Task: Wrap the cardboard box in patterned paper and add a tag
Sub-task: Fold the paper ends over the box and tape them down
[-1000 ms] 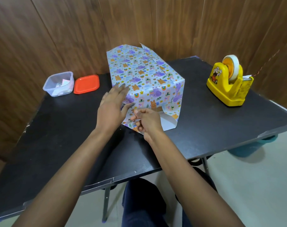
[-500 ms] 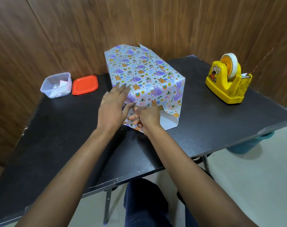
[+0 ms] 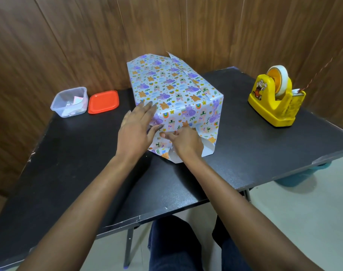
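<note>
- Sitting mid-table, the box (image 3: 172, 90) is sleeved in patterned paper (image 3: 188, 112) over its top and sides. Its long axis runs away from the person toward the wood wall, the far end leaning slightly left. One short end faces the person.
- At that near end the paper is partly folded: a lower flap (image 3: 207, 148) shows its white underside on the table (image 3: 69, 163). Far-end flaps (image 3: 172, 59) stand loose and unfolded.
- A second ago the right hand (image 3: 186, 142) was held just off the near face; it has now closed in against it. Its curled fingers (image 3: 167, 136) pinch the paper at the fold line.
- The left hand (image 3: 136, 130) has stayed put, its straight fingers (image 3: 147, 107) pressing flat on the near-left corner.
- That suggests the near-end fold is being creased or fixed. The far end and the tag are yet to do.
- A yellow tape dispenser (image 3: 274, 102) stands well to the right. A clear tub (image 3: 70, 101) and its orange lid (image 3: 103, 102) lie to the left.
</note>
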A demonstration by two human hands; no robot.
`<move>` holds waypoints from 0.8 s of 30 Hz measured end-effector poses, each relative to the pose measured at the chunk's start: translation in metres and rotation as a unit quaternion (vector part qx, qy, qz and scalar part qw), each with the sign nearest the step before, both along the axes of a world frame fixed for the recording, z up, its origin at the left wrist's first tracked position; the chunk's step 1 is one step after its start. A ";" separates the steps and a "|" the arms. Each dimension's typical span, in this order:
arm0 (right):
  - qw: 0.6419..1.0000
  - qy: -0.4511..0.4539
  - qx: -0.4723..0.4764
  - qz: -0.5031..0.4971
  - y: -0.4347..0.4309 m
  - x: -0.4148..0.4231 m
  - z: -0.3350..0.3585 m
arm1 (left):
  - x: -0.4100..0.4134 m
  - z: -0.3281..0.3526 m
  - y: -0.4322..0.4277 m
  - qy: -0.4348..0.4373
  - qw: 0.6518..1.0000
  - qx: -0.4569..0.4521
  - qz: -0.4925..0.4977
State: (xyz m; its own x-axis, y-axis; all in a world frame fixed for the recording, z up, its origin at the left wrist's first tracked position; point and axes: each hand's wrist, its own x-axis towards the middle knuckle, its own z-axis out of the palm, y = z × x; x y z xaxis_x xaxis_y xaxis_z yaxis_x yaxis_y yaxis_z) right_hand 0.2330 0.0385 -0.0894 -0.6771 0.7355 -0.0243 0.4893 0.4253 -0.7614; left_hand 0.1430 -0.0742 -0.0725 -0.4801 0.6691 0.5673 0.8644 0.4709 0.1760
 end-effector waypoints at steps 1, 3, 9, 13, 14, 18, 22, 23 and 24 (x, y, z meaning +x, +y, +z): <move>1.000 0.011 -0.009 -0.002 0.002 -0.001 0.003 | 0.000 0.000 0.000 0.002 1.000 -0.001 -0.001; 1.000 0.018 -0.012 -0.006 0.006 -0.002 0.006 | -0.001 0.000 0.000 0.009 1.000 -0.002 -0.002; 0.999 0.041 0.008 -0.020 0.011 -0.002 0.011 | 0.003 0.002 -0.001 0.002 1.000 -0.007 -0.001; 0.997 0.073 0.000 0.001 0.019 0.010 0.016 | 0.004 0.007 -0.003 -0.008 1.000 -0.004 -0.006; 0.995 0.095 -0.008 -0.001 0.024 0.017 0.020 | 0.004 0.009 -0.003 -0.021 1.000 0.003 -0.010; 0.977 0.190 0.088 -0.049 0.061 0.051 0.041 | 0.005 0.015 -0.004 -0.160 0.985 0.050 -0.033; 0.970 0.216 0.088 -0.062 0.105 0.060 0.039 | 0.005 0.018 -0.005 -0.275 0.953 0.113 -0.061; 0.976 0.208 0.031 -0.061 0.115 0.059 0.036 | 0.004 0.019 -0.006 -0.316 0.938 0.128 -0.065; 0.977 0.199 -0.050 -0.052 0.123 0.057 0.032 | 0.004 0.019 -0.008 -0.361 0.918 0.142 -0.075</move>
